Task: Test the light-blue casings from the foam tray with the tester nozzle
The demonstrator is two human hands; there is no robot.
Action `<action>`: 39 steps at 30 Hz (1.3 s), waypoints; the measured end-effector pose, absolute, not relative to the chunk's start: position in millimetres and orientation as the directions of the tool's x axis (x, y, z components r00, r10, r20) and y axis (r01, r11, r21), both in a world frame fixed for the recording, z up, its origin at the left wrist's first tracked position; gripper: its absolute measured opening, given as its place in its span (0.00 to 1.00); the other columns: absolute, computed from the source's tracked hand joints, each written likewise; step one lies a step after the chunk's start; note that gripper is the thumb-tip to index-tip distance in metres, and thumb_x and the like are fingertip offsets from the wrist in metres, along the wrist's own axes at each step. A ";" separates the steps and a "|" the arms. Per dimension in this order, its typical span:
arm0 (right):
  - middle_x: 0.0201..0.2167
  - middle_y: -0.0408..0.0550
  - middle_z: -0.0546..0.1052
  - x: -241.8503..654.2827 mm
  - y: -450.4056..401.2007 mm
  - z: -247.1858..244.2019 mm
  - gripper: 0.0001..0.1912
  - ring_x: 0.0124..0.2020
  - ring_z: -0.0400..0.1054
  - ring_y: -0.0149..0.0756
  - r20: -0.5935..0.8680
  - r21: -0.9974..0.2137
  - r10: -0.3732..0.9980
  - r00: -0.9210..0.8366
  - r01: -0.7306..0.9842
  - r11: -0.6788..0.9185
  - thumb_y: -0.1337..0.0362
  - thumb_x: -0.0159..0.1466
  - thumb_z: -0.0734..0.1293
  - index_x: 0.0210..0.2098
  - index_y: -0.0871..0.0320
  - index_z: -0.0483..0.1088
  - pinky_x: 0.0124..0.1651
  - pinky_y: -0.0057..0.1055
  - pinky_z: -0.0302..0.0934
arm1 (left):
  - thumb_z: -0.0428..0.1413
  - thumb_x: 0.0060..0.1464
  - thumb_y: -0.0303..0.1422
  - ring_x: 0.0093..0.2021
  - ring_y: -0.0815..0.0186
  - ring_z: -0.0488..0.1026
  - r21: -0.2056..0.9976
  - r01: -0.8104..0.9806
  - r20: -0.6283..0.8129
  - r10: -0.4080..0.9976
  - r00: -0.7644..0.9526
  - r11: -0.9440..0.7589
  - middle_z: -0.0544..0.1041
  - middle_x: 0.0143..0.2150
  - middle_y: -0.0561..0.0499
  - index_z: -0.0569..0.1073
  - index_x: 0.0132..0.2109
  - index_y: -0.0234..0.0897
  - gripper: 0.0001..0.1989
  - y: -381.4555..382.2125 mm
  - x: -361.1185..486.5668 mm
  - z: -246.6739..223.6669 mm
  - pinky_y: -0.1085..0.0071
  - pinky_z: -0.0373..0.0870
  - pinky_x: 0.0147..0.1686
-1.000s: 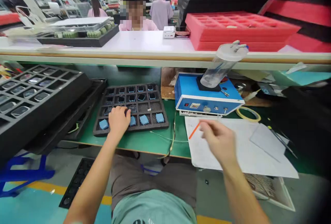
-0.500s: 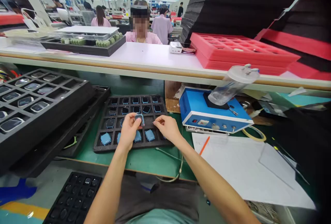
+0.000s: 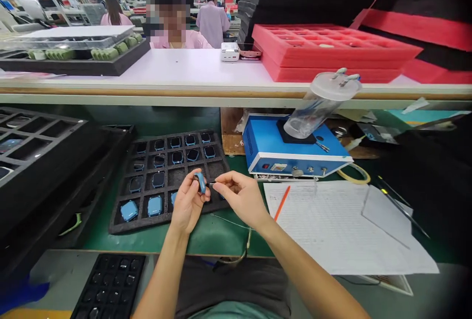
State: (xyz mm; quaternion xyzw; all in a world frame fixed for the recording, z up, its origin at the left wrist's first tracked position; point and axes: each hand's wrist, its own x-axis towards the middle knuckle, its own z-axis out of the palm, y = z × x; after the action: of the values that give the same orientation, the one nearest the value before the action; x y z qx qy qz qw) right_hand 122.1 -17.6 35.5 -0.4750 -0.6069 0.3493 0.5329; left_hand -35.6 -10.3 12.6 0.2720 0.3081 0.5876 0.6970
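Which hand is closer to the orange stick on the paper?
Right. The right hand is left of the orange stick; the left hand is farther left, holding a small blue case.

Left of the blue box (image 3: 295, 157), the left grip (image 3: 188, 203) partly hides a blue watch-shaped piece (image 3: 201, 183); the small item (image 3: 211, 184) in the right grip (image 3: 241, 196) is too tiny to identify. Farther left, the frame edge crops a black tray (image 3: 55, 174). In front of the box, the paper's (image 3: 332, 235) print is illegible.

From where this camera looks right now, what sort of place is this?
Probably an electronics assembly workshop: a black foam tray carries blue watch-like pieces in rows, a blue box with knobs stands nearby, and people in pink are beyond the shelf.
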 end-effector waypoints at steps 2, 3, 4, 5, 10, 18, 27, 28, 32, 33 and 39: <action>0.31 0.47 0.80 123.4 -18.2 34.6 0.04 0.31 0.74 0.34 0.542 -0.787 0.839 -0.034 0.329 0.522 0.67 0.67 0.69 0.35 0.56 0.78 0.34 0.29 0.70 | 0.68 0.52 0.37 0.22 0.74 0.70 0.757 -0.619 -0.141 0.977 0.158 0.209 0.77 0.32 0.53 0.73 0.52 0.36 0.22 -10.6 -36.8 12.9 0.80 0.68 0.21; 0.33 0.47 0.81 124.5 -18.3 34.3 0.06 0.33 0.75 0.34 0.651 -0.675 0.755 -0.085 0.389 0.626 0.69 0.68 0.68 0.36 0.56 0.78 0.36 0.30 0.70 | 0.67 0.53 0.37 0.19 0.76 0.67 0.760 -0.607 -0.157 0.972 0.176 0.232 0.76 0.29 0.54 0.73 0.52 0.35 0.22 -10.5 -37.3 12.8 0.80 0.64 0.18; 0.34 0.48 0.81 125.7 -18.1 34.2 0.08 0.35 0.75 0.35 0.733 -0.553 0.663 -0.148 0.437 0.709 0.71 0.69 0.66 0.37 0.56 0.78 0.37 0.31 0.71 | 0.66 0.53 0.37 0.16 0.77 0.64 0.760 -0.598 -0.172 0.966 0.191 0.253 0.74 0.27 0.56 0.72 0.52 0.35 0.22 -10.2 -37.8 12.7 0.81 0.60 0.16; 0.34 0.49 0.81 126.7 -17.6 34.3 0.10 0.35 0.75 0.35 0.785 -0.439 0.581 -0.214 0.469 0.766 0.72 0.70 0.65 0.38 0.56 0.78 0.39 0.31 0.71 | 0.66 0.53 0.37 0.15 0.77 0.61 0.758 -0.593 -0.186 0.962 0.202 0.271 0.73 0.25 0.57 0.72 0.52 0.34 0.22 -9.8 -38.1 12.6 0.82 0.57 0.14; 0.36 0.51 0.82 127.4 -12.6 36.2 0.12 0.36 0.75 0.35 0.800 -0.178 0.402 -0.445 0.464 0.868 0.76 0.71 0.61 0.40 0.59 0.76 0.39 0.30 0.71 | 0.65 0.50 0.37 0.12 0.77 0.57 0.753 -0.568 -0.243 0.942 0.231 0.333 0.70 0.21 0.58 0.73 0.48 0.32 0.21 -9.8 -38.3 12.8 0.82 0.49 0.10; 0.38 0.55 0.81 128.9 -11.0 38.6 0.12 0.38 0.74 0.38 0.716 -0.113 0.380 -0.586 0.440 0.891 0.76 0.72 0.60 0.42 0.61 0.75 0.40 0.34 0.71 | 0.66 0.46 0.39 0.12 0.76 0.57 0.742 -0.575 -0.279 0.938 0.205 0.346 0.70 0.20 0.59 0.72 0.46 0.33 0.21 -12.5 -36.6 13.9 0.80 0.49 0.10; 0.37 0.54 0.81 129.8 -6.8 36.9 0.13 0.37 0.73 0.38 0.646 -0.041 0.368 -0.669 0.450 0.892 0.74 0.73 0.59 0.42 0.60 0.76 0.40 0.35 0.71 | 0.65 0.47 0.41 0.12 0.75 0.58 0.752 -0.560 -0.304 0.937 0.175 0.349 0.69 0.20 0.59 0.72 0.45 0.34 0.22 -13.4 -33.9 8.0 0.79 0.50 0.10; 0.37 0.55 0.81 129.4 -6.5 36.1 0.13 0.37 0.73 0.38 0.646 -0.039 0.367 -0.670 0.450 0.892 0.74 0.73 0.59 0.42 0.61 0.76 0.40 0.35 0.71 | 0.65 0.47 0.42 0.12 0.75 0.58 0.755 -0.556 -0.306 0.937 0.168 0.347 0.68 0.20 0.60 0.72 0.45 0.35 0.21 -13.4 -33.3 7.1 0.79 0.49 0.10; 0.39 0.54 0.82 129.7 -5.3 34.2 0.12 0.38 0.74 0.38 0.613 -0.162 0.449 -0.650 0.453 0.877 0.73 0.73 0.61 0.43 0.60 0.77 0.39 0.35 0.71 | 0.63 0.50 0.43 0.12 0.77 0.54 0.772 -0.539 -0.306 0.940 0.152 0.338 0.65 0.20 0.61 0.71 0.45 0.36 0.20 -13.1 -31.6 5.5 0.80 0.45 0.11; 0.40 0.53 0.82 130.6 -4.6 34.6 0.12 0.38 0.74 0.38 0.599 -0.232 0.492 -0.631 0.452 0.861 0.72 0.73 0.62 0.43 0.58 0.77 0.40 0.34 0.72 | 0.63 0.51 0.43 0.12 0.78 0.53 0.777 -0.531 -0.303 0.940 0.154 0.338 0.64 0.20 0.61 0.72 0.45 0.36 0.19 -13.1 -31.3 5.7 0.80 0.45 0.11; 0.35 0.46 0.80 139.2 4.3 47.5 0.12 0.34 0.75 0.34 0.345 -0.602 0.770 -0.537 0.503 0.620 0.67 0.66 0.73 0.49 0.53 0.79 0.37 0.30 0.70 | 0.60 0.54 0.41 0.12 0.79 0.49 0.820 -0.474 -0.269 0.947 0.174 0.320 0.60 0.20 0.62 0.72 0.41 0.35 0.14 -14.8 -28.6 7.7 0.80 0.43 0.11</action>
State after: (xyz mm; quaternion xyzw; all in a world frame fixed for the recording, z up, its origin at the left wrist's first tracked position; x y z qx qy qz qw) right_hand 139.2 4.3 47.5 -0.3752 -0.8482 0.2215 0.3011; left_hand -28.6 -14.8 7.7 0.2953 0.4003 0.5027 0.7071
